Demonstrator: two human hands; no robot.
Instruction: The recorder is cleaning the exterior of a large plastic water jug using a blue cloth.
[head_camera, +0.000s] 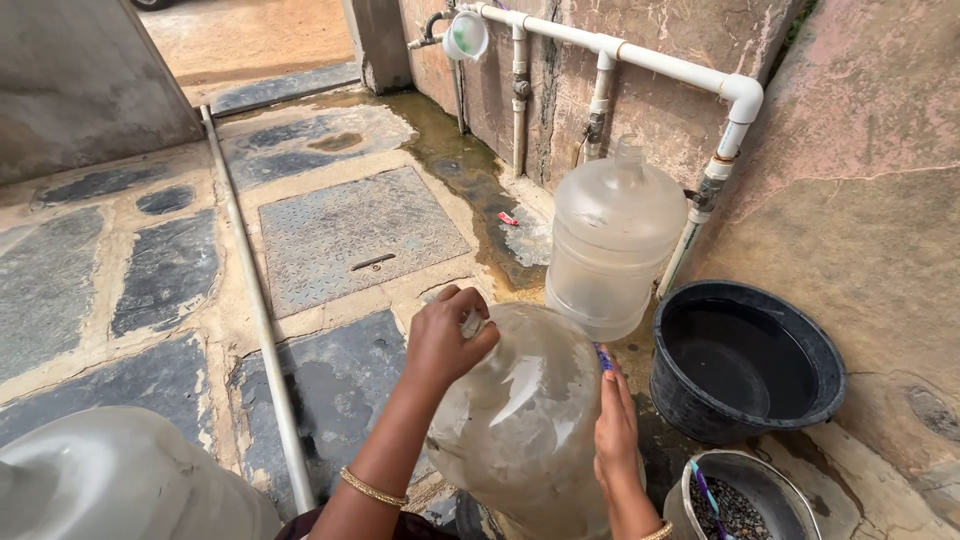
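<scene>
The left hand (450, 340) is closed over the neck of a large clear water jug (520, 420), fingers curled tight around its mouth, while the right hand (615, 425) lies flat with fingers extended against the jug's side. The jug is tilted and held low at centre, just in front of a second upright jug (615, 240) and beside a black tub (745, 360).

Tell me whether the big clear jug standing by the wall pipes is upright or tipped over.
Upright. The clear jug stands on its base against the wall, neck pointing up, beside the black tub. Neither hand touches it.
</scene>
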